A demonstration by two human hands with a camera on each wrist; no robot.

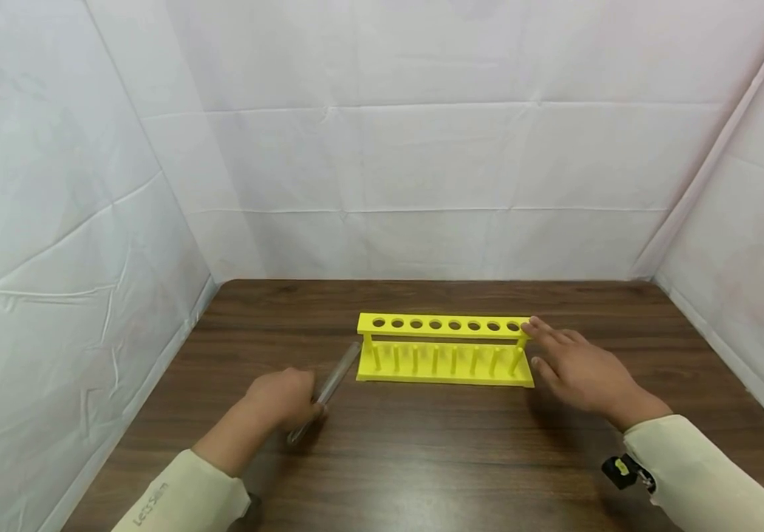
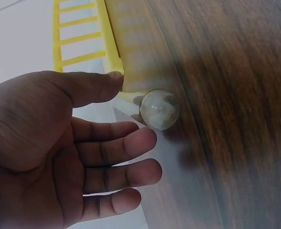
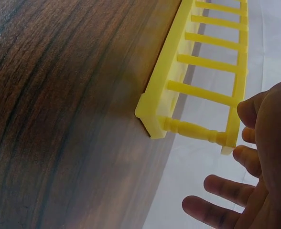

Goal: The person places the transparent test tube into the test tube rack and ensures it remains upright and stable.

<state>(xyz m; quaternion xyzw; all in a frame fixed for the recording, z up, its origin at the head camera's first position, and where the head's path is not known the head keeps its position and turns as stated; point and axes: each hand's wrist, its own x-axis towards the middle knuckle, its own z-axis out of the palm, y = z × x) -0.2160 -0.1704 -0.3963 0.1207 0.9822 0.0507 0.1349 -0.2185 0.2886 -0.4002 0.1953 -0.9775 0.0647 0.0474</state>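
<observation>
Yellow plastic forms the long test-tube rack with eight holes [image 1: 445,373], standing on the dark wood-grain table [image 1: 435,428]; the clear, slim tube with rounded end [image 1: 340,373] is outside it, near its left end. So I judge the work early: this tube sits in no hole yet. The left hand [image 1: 282,397] has thumb and fingers loosely apart beside the tube; contact I cannot tell. The right hand [image 1: 581,375], fingers spread, seems to touch the rack's right end without gripping. Grey letters [image 1: 151,505] on the cream left sleeve [image 1: 185,488] seem to begin "Lets"; the rest is unclear.
</observation>
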